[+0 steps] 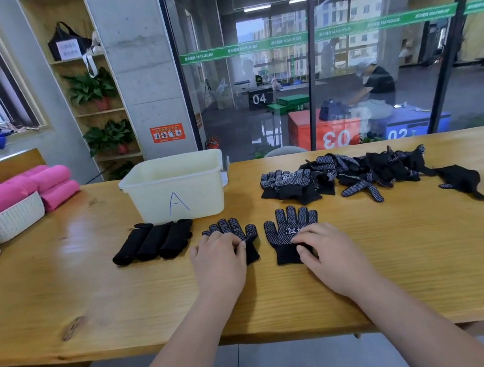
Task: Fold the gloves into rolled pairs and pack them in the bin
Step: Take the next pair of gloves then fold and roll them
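At the far left of the pale wooden counter (98,300), rolled pink towels (42,181) lie in and beside a white woven basket (16,217). They play no part in the job.

Next comes the cream plastic bin marked "A" (153,197). Only bare inner wall shows and its floor is hidden, so I cannot tell whether anything is packed yet. Just in front of it, three black rolled glove pairs (152,242) lie side by side on the counter, finished but not yet in the bin.

Right of the rolls, two gloves lie flat, dotted palms up, fingers pointing away. The left grip (218,256) covers the left black dotted knit glove (233,228), with curled fingers pinching its fabric near the cuff. The right grip (327,252) sits on the right black dotted knit glove (289,223), thumb and bent fingers nipping the cloth just above the cuff. These two look like the fourth pair, laid out but not yet stacked or rolled.

Further right, a loose heap of black dotted gloves (366,168) is unsorted, with a single stray black glove (459,180) beyond it. Most of the work seems still ahead: many pairs to roll, and every roll to pack.
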`<state>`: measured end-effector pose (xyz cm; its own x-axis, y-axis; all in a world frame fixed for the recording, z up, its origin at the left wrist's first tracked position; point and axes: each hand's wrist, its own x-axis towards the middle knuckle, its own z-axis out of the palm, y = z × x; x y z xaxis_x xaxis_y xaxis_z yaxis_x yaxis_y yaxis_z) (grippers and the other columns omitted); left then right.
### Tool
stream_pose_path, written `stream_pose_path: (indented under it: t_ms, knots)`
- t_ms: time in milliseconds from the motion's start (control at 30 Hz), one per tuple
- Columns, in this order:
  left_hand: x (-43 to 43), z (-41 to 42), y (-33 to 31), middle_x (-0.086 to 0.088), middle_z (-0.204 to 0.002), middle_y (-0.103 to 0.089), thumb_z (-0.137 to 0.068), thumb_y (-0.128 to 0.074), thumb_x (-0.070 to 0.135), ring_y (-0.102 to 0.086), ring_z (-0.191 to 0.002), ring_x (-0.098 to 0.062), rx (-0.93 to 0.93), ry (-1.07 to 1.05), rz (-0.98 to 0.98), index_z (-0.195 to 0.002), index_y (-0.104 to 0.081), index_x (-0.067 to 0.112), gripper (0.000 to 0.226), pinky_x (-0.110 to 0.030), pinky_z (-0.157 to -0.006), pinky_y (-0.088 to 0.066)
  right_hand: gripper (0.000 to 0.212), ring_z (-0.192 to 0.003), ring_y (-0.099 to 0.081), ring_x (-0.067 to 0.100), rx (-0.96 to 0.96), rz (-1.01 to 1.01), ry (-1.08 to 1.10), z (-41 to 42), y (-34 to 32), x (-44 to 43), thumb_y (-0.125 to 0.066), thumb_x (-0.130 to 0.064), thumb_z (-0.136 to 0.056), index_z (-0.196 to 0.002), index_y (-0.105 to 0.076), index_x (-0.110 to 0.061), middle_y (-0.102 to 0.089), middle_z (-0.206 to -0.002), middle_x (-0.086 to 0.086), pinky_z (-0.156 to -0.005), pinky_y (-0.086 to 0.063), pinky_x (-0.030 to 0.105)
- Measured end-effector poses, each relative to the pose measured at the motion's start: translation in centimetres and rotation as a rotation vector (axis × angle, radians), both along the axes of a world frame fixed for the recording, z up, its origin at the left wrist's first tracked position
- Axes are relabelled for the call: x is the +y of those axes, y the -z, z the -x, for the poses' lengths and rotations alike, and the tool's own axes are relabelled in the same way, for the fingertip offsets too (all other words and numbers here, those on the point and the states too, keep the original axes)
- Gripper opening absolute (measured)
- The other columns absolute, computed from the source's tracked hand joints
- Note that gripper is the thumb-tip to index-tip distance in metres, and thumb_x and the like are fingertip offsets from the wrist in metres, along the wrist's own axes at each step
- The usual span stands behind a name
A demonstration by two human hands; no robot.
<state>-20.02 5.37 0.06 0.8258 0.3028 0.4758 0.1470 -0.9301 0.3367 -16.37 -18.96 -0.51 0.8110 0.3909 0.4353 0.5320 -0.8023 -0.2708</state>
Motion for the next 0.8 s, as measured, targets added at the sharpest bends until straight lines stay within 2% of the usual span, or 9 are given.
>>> stream_pose_path:
  t_ms: [100,200,300,433,500,567,633,733,800]
  knots:
    - [-0.5,-0.3,-1.1,0.021,-0.088,-0.065,-0.101,-0.061,0.046,-0.058,-0.097,-0.011,-0.077,0.06,0.218,-0.09,-0.068,0.042,0.015,-0.039,-0.094,-0.043,0.04,-0.119,-0.049,0.002,0.008,-0.108,0.002,0.0,-0.2,-0.1,-0.042,-0.05,-0.106,-0.126,-0.073,-0.034,-0.064,-0.124,-0.022,-0.106,-0.046,0.033]
    - [-2.6,-0.8,-1.8,0.02,-0.08,-0.07,-0.097,-0.068,0.042,-0.064,-0.082,-0.002,-0.074,0.241,0.513,-0.085,-0.071,0.039,0.013,-0.035,-0.082,-0.054,0.054,-0.113,-0.052,0.002,0.059,-0.199,-0.029,0.1,-0.5,-0.3,-0.034,-0.061,-0.107,-0.12,-0.076,-0.029,-0.068,-0.116,-0.02,-0.101,-0.047,0.035]
    - [-4.8,-1.4,-1.8,0.02,-0.078,-0.072,-0.094,-0.073,0.035,-0.066,-0.078,0.0,0.015,0.379,0.595,-0.086,-0.075,0.034,0.009,-0.027,-0.075,-0.052,0.067,-0.104,-0.052,0.002,0.134,-0.207,-0.082,0.1,-0.6,-0.6,-0.028,-0.073,-0.102,-0.111,-0.078,-0.029,-0.069,-0.109,-0.021,-0.096,-0.046,0.036]
    - [-4.2,-2.1,-1.0,0.019,-0.083,-0.074,-0.096,-0.071,0.033,-0.066,-0.084,-0.001,0.064,0.399,0.488,-0.092,-0.077,0.031,0.008,-0.029,-0.081,-0.053,0.028,-0.11,-0.053,0.007,0.144,-0.161,-0.069,-0.4,-0.3,-0.8,-0.065,-0.054,-0.097,-0.104,-0.077,-0.03,-0.067,-0.114,-0.023,-0.099,-0.043,0.033]
    - [-2.7,-2.3,-0.7,0.019,-0.09,-0.071,-0.098,-0.068,0.036,-0.063,-0.089,-0.006,0.041,0.39,0.311,-0.096,-0.076,0.033,0.008,-0.034,-0.085,-0.052,0.014,-0.108,-0.054,0.005,0.158,-0.195,-0.057,-0.5,-0.1,-0.9,-0.071,-0.049,-0.095,-0.097,-0.074,-0.035,-0.066,-0.109,-0.026,-0.097,-0.045,0.033]
    - [-1.0,-2.3,-0.2,0.02,-0.096,-0.063,-0.099,-0.066,0.038,-0.054,-0.097,-0.011,-0.013,0.383,0.099,-0.1,-0.074,0.036,0.008,-0.037,-0.089,-0.047,0.01,-0.103,-0.054,0.002,0.192,-0.257,-0.048,-0.5,-0.1,-0.8,-0.071,-0.047,-0.093,-0.088,-0.069,-0.038,-0.067,-0.101,-0.022,-0.093,-0.047,0.033]
    - [0.3,-2.4,0.5,0.019,-0.104,-0.06,-0.099,-0.065,0.04,-0.049,-0.106,-0.012,-0.064,0.385,-0.017,-0.106,-0.073,0.037,0.011,-0.036,-0.093,-0.043,0.013,-0.099,-0.055,0.001,0.226,-0.293,-0.033,-0.6,-0.1,-0.9,-0.072,-0.044,-0.092,-0.083,-0.065,-0.038,-0.067,-0.097,-0.017,-0.087,-0.046,0.033]
    - [0.9,-2.5,1.4,0.018,-0.116,-0.061,-0.1,-0.063,0.045,-0.048,-0.117,-0.012,-0.098,0.402,-0.056,-0.116,-0.072,0.035,0.021,-0.033,-0.1,-0.041,0.012,-0.092,-0.055,0.003,0.275,-0.304,-0.023,-0.5,-0.1,-0.9,-0.071,-0.045,-0.088,-0.08,-0.062,-0.04,-0.064,-0.095,-0.012,-0.079,-0.044,0.034]
    - [0.7,-2.5,1.5,0.017,-0.122,-0.061,-0.101,-0.06,0.048,-0.048,-0.122,-0.012,-0.112,0.421,-0.072,-0.121,-0.071,0.033,0.028,-0.032,-0.103,-0.04,0.01,-0.091,-0.057,0.005,0.29,-0.315,-0.028,-0.3,-0.3,-0.9,-0.069,-0.049,-0.085,-0.081,-0.062,-0.043,-0.064,-0.097,-0.011,-0.08,-0.046,0.034]
